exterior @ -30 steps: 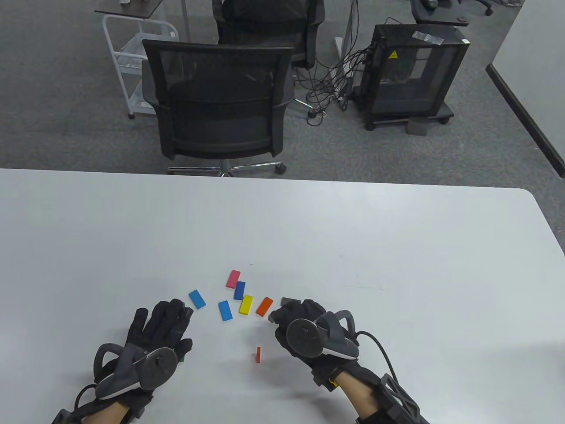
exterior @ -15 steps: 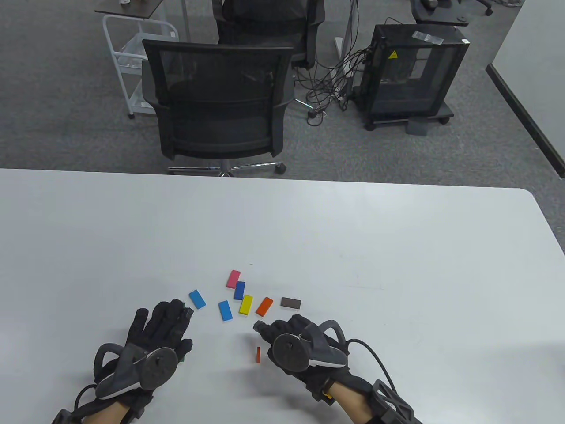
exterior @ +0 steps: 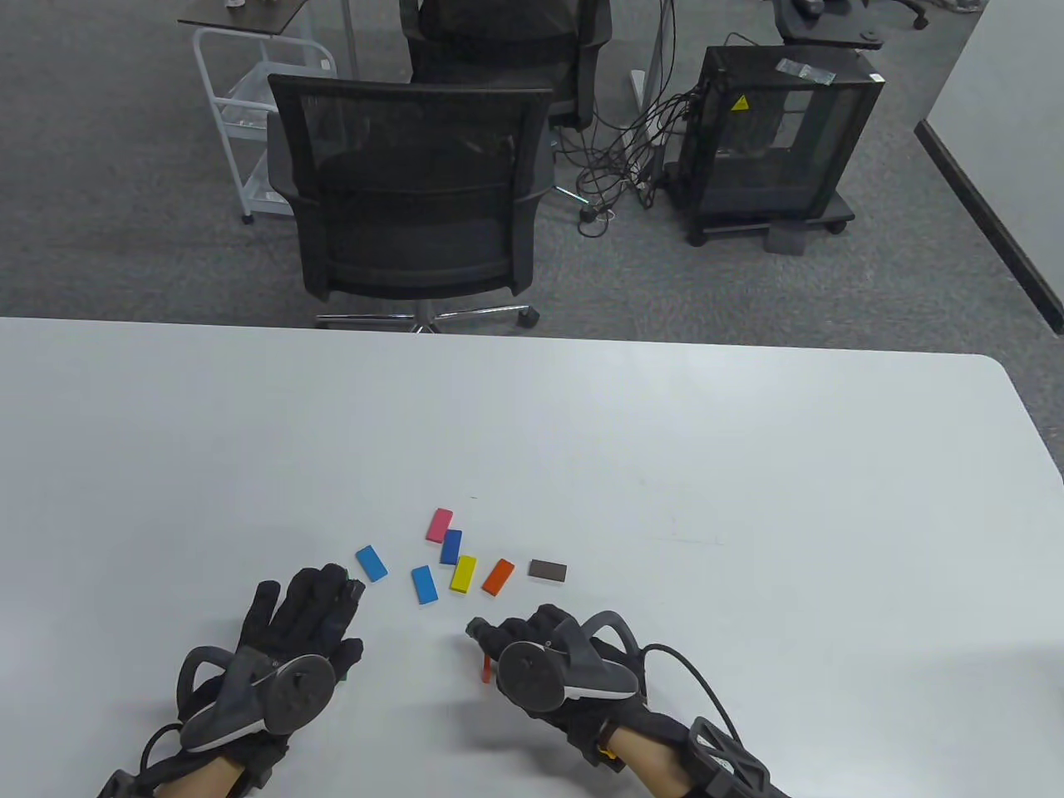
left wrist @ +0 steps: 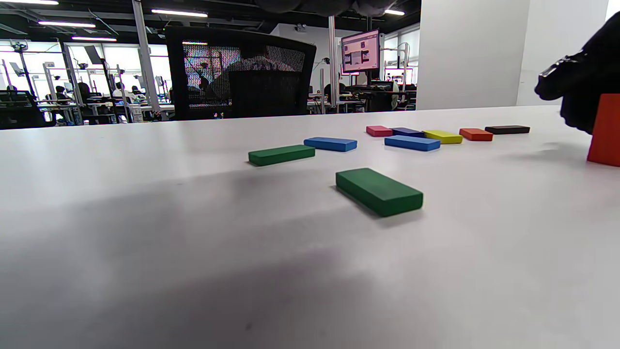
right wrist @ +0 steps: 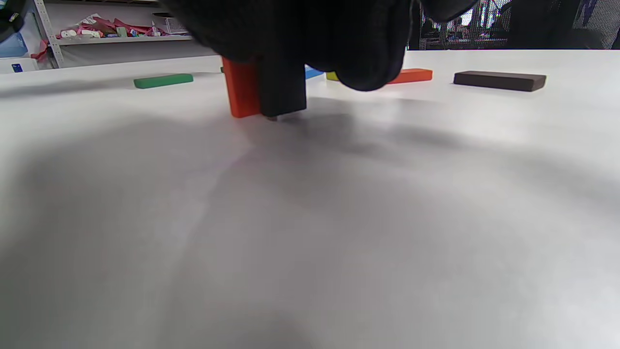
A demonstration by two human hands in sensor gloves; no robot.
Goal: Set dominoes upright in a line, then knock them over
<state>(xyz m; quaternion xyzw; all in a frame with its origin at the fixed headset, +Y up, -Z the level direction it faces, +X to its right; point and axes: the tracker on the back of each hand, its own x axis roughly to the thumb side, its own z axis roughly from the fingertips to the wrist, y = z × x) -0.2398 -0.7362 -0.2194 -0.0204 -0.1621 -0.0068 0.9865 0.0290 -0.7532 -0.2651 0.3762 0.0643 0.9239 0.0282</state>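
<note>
One orange domino [exterior: 486, 667] stands upright on the white table [exterior: 748, 465]. My right hand [exterior: 497, 638] is right beside it and pinches a dark domino [right wrist: 283, 92] upright, its lower end at the table next to the orange one [right wrist: 240, 89]. My left hand [exterior: 320, 600] lies flat with straight fingers, holding nothing. Two green dominoes [left wrist: 379, 191] [left wrist: 281, 154] lie flat under and before it. Beyond the hands lie flat a pink [exterior: 439, 525], a dark blue [exterior: 451, 546], a yellow [exterior: 463, 573], an orange [exterior: 498, 577], a brown [exterior: 548, 570] and two light blue dominoes [exterior: 371, 563] [exterior: 425, 584].
A black mesh chair [exterior: 411, 191] stands behind the table's far edge. Farther back are a white cart [exterior: 249, 108] and a black cabinet on wheels [exterior: 773, 141] with cables on the floor.
My right hand has drawn back from the flat brown domino toward me and leftward, ending beside the standing orange domino. The left hand has stayed put.
</note>
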